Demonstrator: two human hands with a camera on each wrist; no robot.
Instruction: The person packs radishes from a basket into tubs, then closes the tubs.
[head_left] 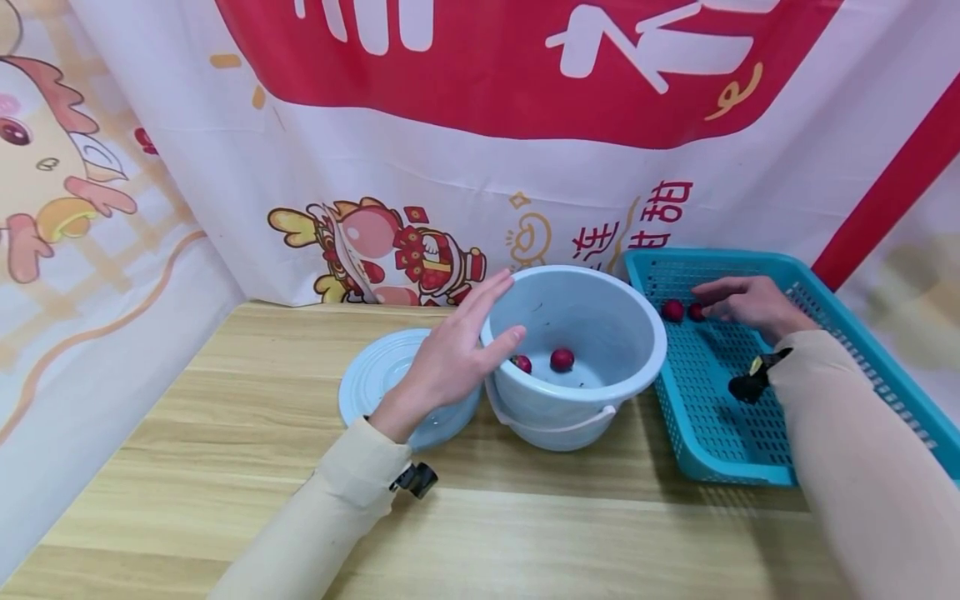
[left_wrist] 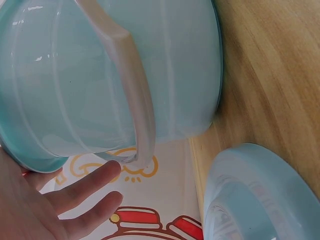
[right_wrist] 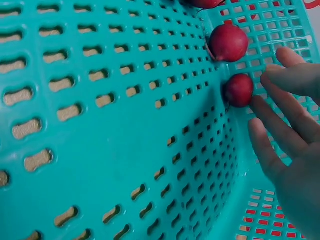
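Observation:
My left hand [head_left: 457, 354] rests at the left rim of a light blue bucket [head_left: 555, 417], fingers extended. In the left wrist view, those fingers [left_wrist: 85, 192] are spread beside the bucket wall and its pale handle [left_wrist: 137, 95]. Two small round red radishes lie inside the bucket, one [head_left: 562, 360] in plain sight. Over the far end of a teal basket [head_left: 678, 442] is my right hand [head_left: 757, 307], its fingers loosely bent. Close to its fingertips lies a red radish [right_wrist: 239, 90]; whether they touch it, I cannot tell. Another radish [right_wrist: 229, 43] is beside that one.
A round light blue lid [head_left: 375, 379] lies on the wooden table [head_left: 225, 467], left of the bucket and partly under my left arm. The basket stands right of the bucket. Behind the table hangs a printed white and red cloth [head_left: 465, 175].

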